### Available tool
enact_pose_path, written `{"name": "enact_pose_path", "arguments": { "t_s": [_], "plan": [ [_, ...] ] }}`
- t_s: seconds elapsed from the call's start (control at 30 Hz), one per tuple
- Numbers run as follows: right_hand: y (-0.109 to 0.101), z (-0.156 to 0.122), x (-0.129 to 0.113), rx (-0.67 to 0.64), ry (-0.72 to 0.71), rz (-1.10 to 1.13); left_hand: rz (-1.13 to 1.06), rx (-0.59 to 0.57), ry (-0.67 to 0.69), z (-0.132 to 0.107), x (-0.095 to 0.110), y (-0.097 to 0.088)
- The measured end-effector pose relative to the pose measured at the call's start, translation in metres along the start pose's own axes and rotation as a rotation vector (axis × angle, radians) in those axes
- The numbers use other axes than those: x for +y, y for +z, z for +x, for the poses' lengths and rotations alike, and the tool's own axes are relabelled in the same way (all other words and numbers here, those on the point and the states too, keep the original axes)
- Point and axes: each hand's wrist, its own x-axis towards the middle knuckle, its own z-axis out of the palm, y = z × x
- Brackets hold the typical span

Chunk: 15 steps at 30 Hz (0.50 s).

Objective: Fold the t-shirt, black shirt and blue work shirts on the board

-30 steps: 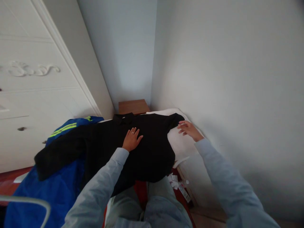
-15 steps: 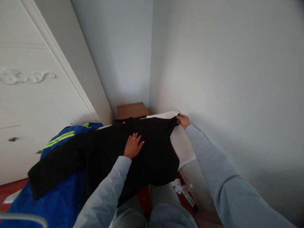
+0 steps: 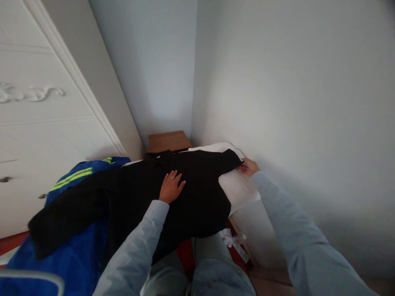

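Pressing left hand (image 3: pixel 171 188): palm flat on black shirt (image 3: pixel 200 197), fingers slightly spread, pointing 1 o'clock.
Right hand (image 3: pixel 250 167): arm outstretched toward 2 o'clock, fingers pinching sleeve (image 3: pixel 230 158) end.

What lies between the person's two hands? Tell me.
In the head view, only the black shirt: the left hand rests flat on its chest, the right hand grips the sleeve's end.

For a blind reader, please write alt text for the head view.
A person's left hand lies flat on a black shirt spread over a white surface, while the right hand grips its sleeve end. A blue jacket lies at left.
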Motion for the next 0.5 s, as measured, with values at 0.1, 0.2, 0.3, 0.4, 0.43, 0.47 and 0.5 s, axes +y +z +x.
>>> {"name": "enact_pose_path", "arguments": {
  "t_s": [0.1,0.2,0.3,0.4,0.43,0.47,0.5],
  "plan": [
    [0.006,0.003,-0.010,-0.015,0.024,-0.055,0.002,-0.002,-0.003,0.000,0.000,0.000],
    [0.004,0.004,-0.018,-0.032,-0.014,-0.097,0.003,-0.006,-0.003,0.000,-0.001,0.000],
    [-0.012,-0.002,-0.015,-0.035,-0.099,-0.118,0.004,-0.002,-0.004,0.000,-0.002,0.001],
    [-0.034,-0.011,0.003,-0.019,-0.150,-0.185,0.007,0.003,-0.004,0.000,-0.002,0.002],
    [-0.039,-0.013,0.010,-0.015,-0.155,-0.224,0.007,0.002,-0.002,0.000,-0.002,0.002],
    [-0.043,-0.014,0.016,-0.013,-0.159,-0.268,0.004,0.001,0.000,0.000,-0.002,0.002],
    [-0.045,-0.013,0.021,-0.009,-0.166,-0.317,0.001,0.000,0.002,0.000,-0.002,0.002]
  ]
}}
